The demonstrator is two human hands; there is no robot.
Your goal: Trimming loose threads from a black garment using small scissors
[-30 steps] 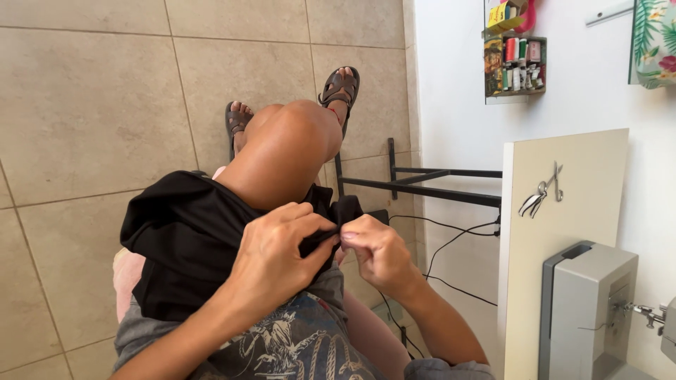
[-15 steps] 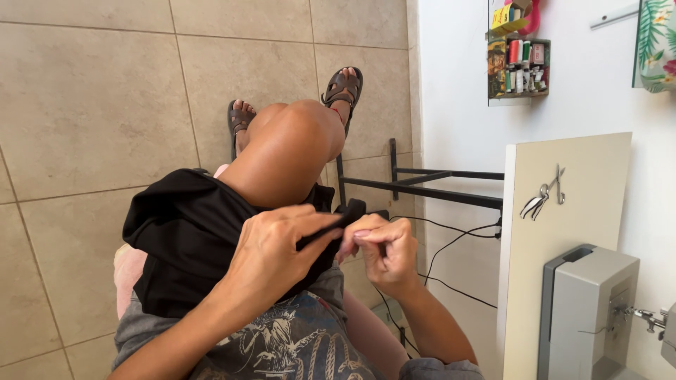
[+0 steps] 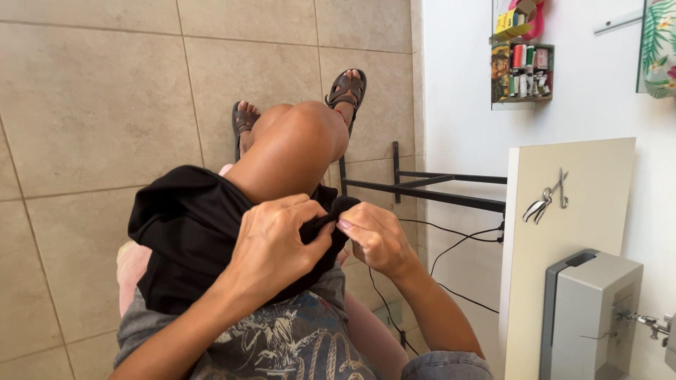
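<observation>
Seated person, view down onto the lap. Black fabric [image 3: 186,239], soft, matte, crumpled in loose folds, lies draped over the lap and the raised thigh, its right edge bunched up between both hands just below the bent knee [image 3: 299,144]. Left hand [image 3: 271,246] closed, fingers curled over the bunched edge, thumb pressing the cloth against the fingers. Right hand [image 3: 377,236] closed too, pinching the same bunch from the right side with thumb and fingertips; the two hands are touching or nearly so at the pinch. Cannot tell if anything small like a needle is held; too fine to see.

Under the fabric: grey printed shorts [image 3: 282,341], worn-looking pattern. Pink cushion or seat edge [image 3: 130,264] shows at the left of the lap. Feet in brown strap sandals [image 3: 345,88] on the floor [image 3: 91,105], which is large beige matte tiles with thin grout lines.

Right side: black metal frame [image 3: 422,190], straight square bars, low by the wall. Thin black cables [image 3: 451,246] hang near it. Cream flat board [image 3: 577,211], upright, rectangular, with small metal scissors [image 3: 542,204] stuck or hung on its face. Grey boxy machine [image 3: 588,317], smooth plastic, at the lower right corner, metal parts sticking out its right side.

Containers: small wall shelf box [image 3: 522,74] on the white wall, top right, holds thread spools, red, green, white and dark, standing upright in rows.
</observation>
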